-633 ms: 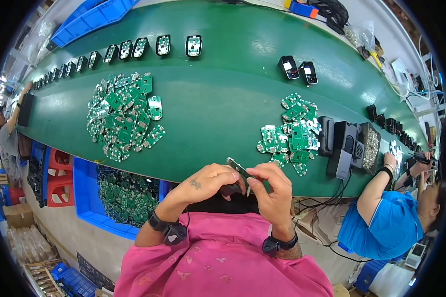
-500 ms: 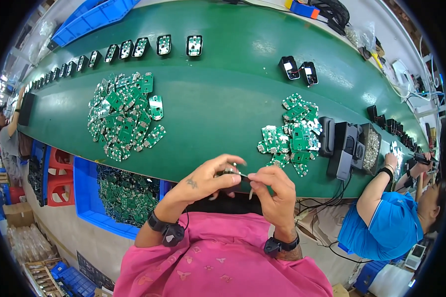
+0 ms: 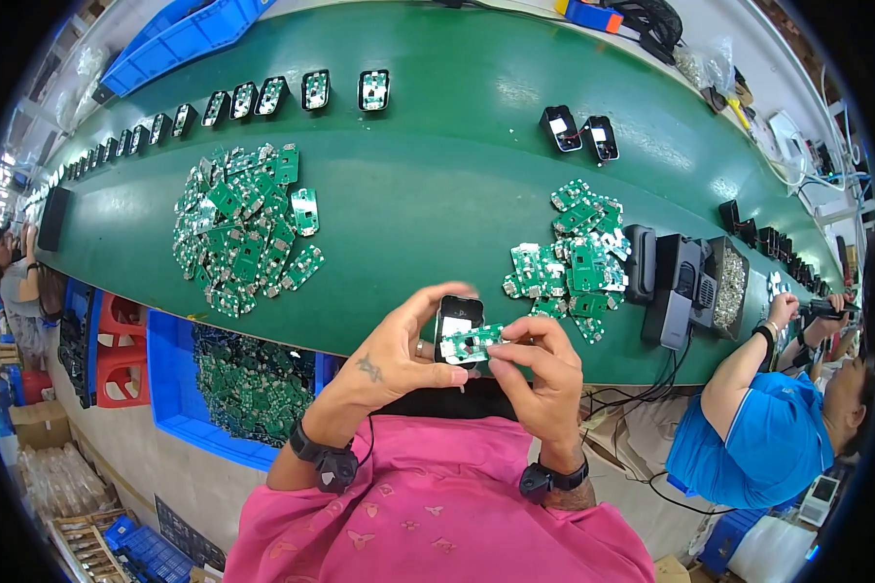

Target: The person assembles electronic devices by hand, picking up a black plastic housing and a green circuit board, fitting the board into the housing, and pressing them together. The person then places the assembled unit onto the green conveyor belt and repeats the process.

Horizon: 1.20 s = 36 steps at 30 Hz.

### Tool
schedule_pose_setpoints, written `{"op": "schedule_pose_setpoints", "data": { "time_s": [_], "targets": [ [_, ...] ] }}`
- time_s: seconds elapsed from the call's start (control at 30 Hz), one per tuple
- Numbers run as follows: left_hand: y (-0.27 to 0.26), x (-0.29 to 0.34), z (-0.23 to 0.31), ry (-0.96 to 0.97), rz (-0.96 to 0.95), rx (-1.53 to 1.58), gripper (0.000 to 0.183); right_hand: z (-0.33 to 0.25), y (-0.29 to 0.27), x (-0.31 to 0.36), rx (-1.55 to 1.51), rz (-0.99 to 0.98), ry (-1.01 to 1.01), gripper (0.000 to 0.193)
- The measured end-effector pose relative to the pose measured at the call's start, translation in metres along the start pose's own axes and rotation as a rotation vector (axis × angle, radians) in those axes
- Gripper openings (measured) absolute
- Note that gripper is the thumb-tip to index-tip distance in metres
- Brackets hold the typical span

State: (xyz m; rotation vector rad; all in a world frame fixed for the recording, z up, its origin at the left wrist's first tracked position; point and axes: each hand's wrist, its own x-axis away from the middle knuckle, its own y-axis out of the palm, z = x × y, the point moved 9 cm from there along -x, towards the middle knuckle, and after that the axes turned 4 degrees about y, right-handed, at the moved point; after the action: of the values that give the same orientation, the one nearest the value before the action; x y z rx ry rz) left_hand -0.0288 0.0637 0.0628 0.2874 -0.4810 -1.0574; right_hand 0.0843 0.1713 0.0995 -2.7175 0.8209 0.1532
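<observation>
Over the table's near edge, my left hand [image 3: 391,352] grips a small black casing [image 3: 462,308] from its left side, its open face turned up and something white inside. My right hand [image 3: 544,372] pinches the right end of a green circuit board [image 3: 472,345] between thumb and fingers. The board lies slantwise across the near half of the casing, and I cannot tell whether it is seated. A loose heap of circuit boards [image 3: 583,262] lies just beyond my right hand. Farther left is a larger heap of boards [image 3: 238,228].
Casings fitted with boards [image 3: 373,90] form a row at the far left. Two open casings [image 3: 560,129] stand far right. Dark grey devices [image 3: 673,291] and a bin of small parts [image 3: 730,282] flank a co-worker in blue [image 3: 763,437]. A blue tub [image 3: 170,379] holds boards below the table.
The casing, edge-on and mostly hidden before, is now tipped with its open face up. The circuit board now shows across it in my right fingers. The co-worker's hand on the right has risen.
</observation>
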Motion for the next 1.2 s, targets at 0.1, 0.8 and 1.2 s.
{"op": "schedule_pose_setpoints", "data": {
  "time_s": [0.1,0.8,1.2],
  "targets": [
    [0.005,-0.002,-0.004,0.002,-0.037,-0.002,0.085,0.002,0.0,0.004,0.075,0.097,-0.022,0.022],
    [0.002,-0.003,-0.013,0.075,0.063,-0.117,0.051,-0.022,0.018,-0.014,0.349,0.065,-0.205,0.019],
    [0.003,0.006,0.003,0.269,0.271,-0.306,0.048,-0.011,0.009,-0.003,0.334,0.297,-0.097,0.009]
  ]
}}
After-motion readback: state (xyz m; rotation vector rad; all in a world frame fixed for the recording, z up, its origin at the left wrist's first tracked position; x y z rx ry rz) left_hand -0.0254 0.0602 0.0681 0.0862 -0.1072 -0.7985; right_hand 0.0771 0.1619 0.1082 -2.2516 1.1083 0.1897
